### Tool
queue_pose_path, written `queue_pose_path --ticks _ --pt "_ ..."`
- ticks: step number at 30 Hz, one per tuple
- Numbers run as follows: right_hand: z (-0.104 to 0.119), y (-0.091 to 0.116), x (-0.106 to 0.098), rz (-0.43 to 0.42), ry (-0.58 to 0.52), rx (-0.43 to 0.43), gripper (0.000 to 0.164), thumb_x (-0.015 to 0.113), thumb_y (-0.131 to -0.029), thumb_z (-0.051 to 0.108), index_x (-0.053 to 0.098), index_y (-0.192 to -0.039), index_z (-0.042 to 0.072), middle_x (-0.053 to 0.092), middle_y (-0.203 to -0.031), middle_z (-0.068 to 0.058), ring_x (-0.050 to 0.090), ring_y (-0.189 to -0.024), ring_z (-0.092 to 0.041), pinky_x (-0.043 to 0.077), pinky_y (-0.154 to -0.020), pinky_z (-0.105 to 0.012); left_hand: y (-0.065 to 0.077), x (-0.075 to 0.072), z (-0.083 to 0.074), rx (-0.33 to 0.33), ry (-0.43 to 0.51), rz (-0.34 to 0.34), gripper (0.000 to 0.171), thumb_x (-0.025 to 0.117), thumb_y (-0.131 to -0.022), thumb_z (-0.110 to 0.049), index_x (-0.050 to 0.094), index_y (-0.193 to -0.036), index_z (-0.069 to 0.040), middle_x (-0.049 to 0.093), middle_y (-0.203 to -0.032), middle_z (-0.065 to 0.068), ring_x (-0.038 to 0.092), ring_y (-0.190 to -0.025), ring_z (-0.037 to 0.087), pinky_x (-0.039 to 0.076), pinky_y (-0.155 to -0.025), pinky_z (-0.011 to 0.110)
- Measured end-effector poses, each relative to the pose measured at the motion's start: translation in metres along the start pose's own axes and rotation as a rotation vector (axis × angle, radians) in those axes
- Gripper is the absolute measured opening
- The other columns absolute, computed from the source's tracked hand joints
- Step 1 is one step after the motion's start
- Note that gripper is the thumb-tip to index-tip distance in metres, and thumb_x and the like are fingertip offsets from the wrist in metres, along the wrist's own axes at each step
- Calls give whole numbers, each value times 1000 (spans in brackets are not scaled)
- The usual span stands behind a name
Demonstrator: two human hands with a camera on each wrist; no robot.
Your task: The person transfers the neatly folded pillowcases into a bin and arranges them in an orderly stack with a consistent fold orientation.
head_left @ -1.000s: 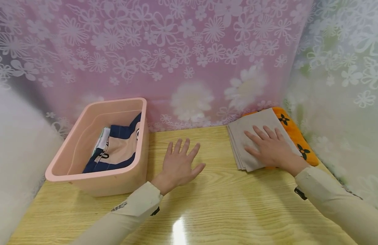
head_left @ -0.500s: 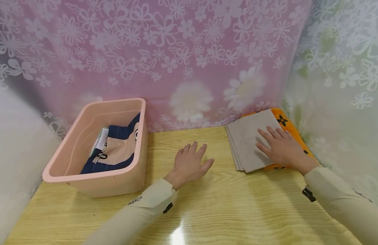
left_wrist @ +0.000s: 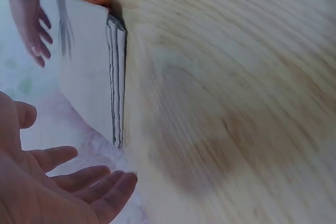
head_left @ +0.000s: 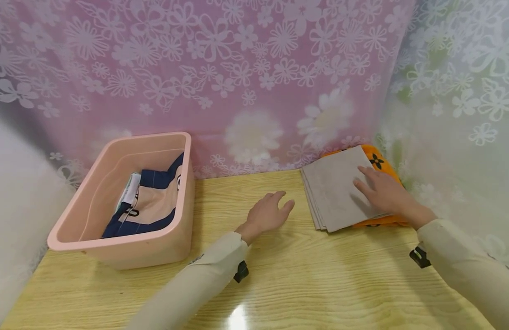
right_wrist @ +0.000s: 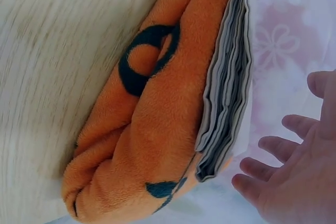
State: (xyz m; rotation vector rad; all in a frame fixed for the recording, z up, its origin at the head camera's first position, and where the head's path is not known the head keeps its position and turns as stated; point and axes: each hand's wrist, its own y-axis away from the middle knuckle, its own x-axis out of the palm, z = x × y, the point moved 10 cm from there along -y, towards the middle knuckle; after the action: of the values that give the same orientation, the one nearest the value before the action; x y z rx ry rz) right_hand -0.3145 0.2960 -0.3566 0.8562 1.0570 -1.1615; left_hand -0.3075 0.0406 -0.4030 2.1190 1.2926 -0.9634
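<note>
A folded light grey cloth [head_left: 337, 188] in several layers lies on top of a folded orange fleece [head_left: 386, 167] with dark flower marks, at the right of the table. My right hand [head_left: 382, 190] hovers over the cloth's right side, fingers loosely spread and holding nothing. The right wrist view shows a gap between those fingertips and the layered cloth edge [right_wrist: 226, 77]. Over the table left of the stack, my left hand [head_left: 266, 213] is held in the air with relaxed fingers. Its fingers [left_wrist: 113, 195] hold nothing in the left wrist view.
A pink plastic tub [head_left: 155, 247] stands on the left of the wooden table [head_left: 304, 279]. Inside it lie a folded navy-and-beige cloth [head_left: 157, 201] and a white-and-green item [head_left: 130, 189]. A pink flowered curtain [head_left: 246, 82] hangs behind the table.
Both hands have shifted to the right; the left one has turned with its fingers closer together. My right hand has moved from the cloth's middle toward its right edge. The cloths stay put.
</note>
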Motion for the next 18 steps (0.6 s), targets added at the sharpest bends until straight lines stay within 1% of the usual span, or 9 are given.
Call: queue_pose_path --ticks 4,7,9,10,12,15,18 --pt "-9 -1 -2 -1 -118 31 68 32 -104 42 18 -149 -7 20 -147 -35 21 -131 -54 19 -102 -66 -9 8 4 -31 235 50 58 37 -101 -47 37 -147 -12 42 -144 12 42 -129 29 38 -101 47" --pt "-19 -2 -1 20 -243 75 69 30 -104 43 13 -150 -5 15 -149 -35 20 -131 -55 21 -100 -67 -17 15 7 -67 414 81 57 40 -101 -45 36 -147 -12 44 -142 13 51 -120 28 45 -94 44" --pt "-27 -2 -1 28 -307 111 70 27 -104 44 9 -150 -5 14 -148 -36 20 -131 -55 22 -99 -68 -23 21 9 -99 531 88 56 44 -100 -43 37 -147 -12 44 -140 13 52 -117 27 48 -90 43" --pt "-30 -2 -1 24 -334 121 70 27 -104 44 9 -150 -6 15 -147 -36 20 -130 -55 23 -99 -68 -26 23 9 -118 583 89 56 45 -100 -42 37 -146 -11 44 -140 13 52 -117 28 49 -88 42" --pt "-36 -2 -2 20 -364 145 71 27 -104 45 9 -150 -6 17 -147 -37 19 -131 -55 23 -99 -67 -32 30 13 -169 675 89 57 49 -99 -39 37 -146 -9 43 -140 13 52 -117 28 50 -87 42" --pt "-44 -1 -3 19 -394 168 72 29 -103 46 11 -150 -6 19 -146 -36 20 -131 -54 24 -99 -66 -39 38 17 -241 800 81 58 52 -98 -36 36 -145 -5 43 -140 12 49 -122 30 50 -89 42" --pt "-53 0 -3 43 -449 208 75 30 -102 49 9 -150 -4 16 -147 -37 19 -132 -53 25 -100 -65 -46 42 22 -292 903 68 61 55 -97 -33 35 -146 -4 48 -135 15 51 -119 31 50 -89 43"
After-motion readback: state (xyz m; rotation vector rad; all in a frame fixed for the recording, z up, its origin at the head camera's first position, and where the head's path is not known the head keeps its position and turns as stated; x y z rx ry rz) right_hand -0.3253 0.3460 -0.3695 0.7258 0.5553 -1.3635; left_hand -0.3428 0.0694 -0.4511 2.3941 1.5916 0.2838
